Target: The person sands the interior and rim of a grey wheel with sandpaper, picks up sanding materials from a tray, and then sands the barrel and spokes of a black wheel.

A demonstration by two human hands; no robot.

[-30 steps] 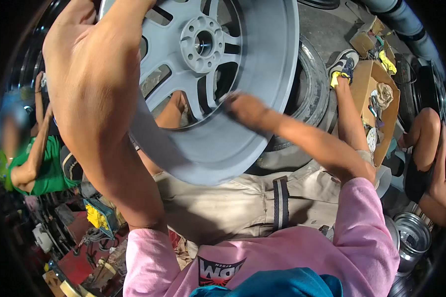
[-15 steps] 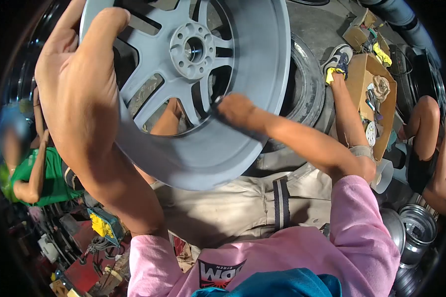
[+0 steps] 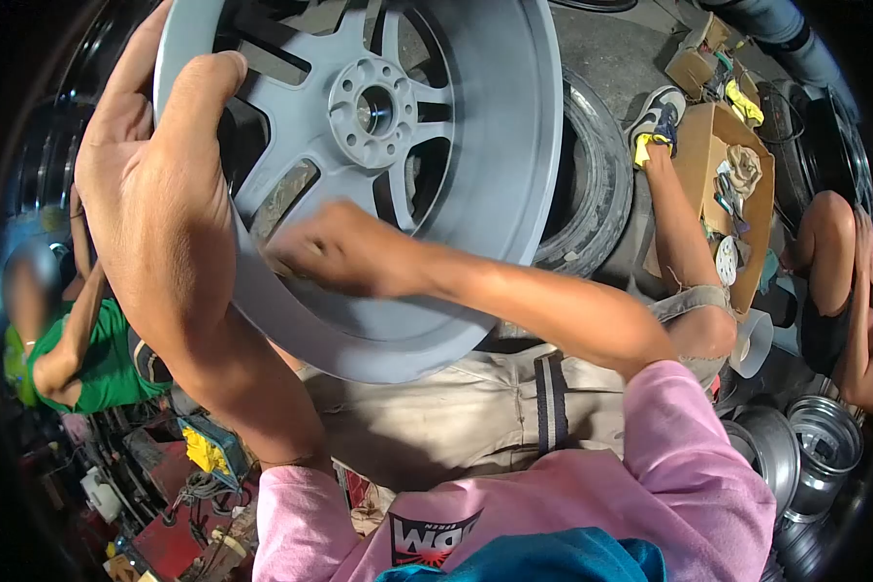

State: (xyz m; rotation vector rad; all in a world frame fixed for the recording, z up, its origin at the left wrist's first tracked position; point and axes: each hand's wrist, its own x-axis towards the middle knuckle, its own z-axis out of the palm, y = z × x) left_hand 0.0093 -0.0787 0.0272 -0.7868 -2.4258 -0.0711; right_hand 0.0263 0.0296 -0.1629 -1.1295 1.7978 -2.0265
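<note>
A grey multi-spoke wheel rim (image 3: 500, 155) stands tilted in front of me, its hub and spokes facing up towards me. My left hand (image 3: 160, 170) is wrapped over the rim's left edge, thumb on the inner side and fingers mostly behind. Inside the barrel, my right hand (image 3: 335, 247) is closed and pressed near the lower left inner wall, below the spokes. It is smeared by motion, and whatever lies under its fingers is hidden.
A tyre (image 3: 597, 175) lies behind the rim. To the right is a cardboard box (image 3: 752, 233) of small items, with metal rims (image 3: 824, 446) below. A person in a green shirt (image 3: 102, 359) is at left; another person's knee (image 3: 829, 233) shows at right.
My right hand has swept left along the inside of the barrel, from the lower right to the lower left. The rim has shifted slightly; my left hand keeps its hold.
</note>
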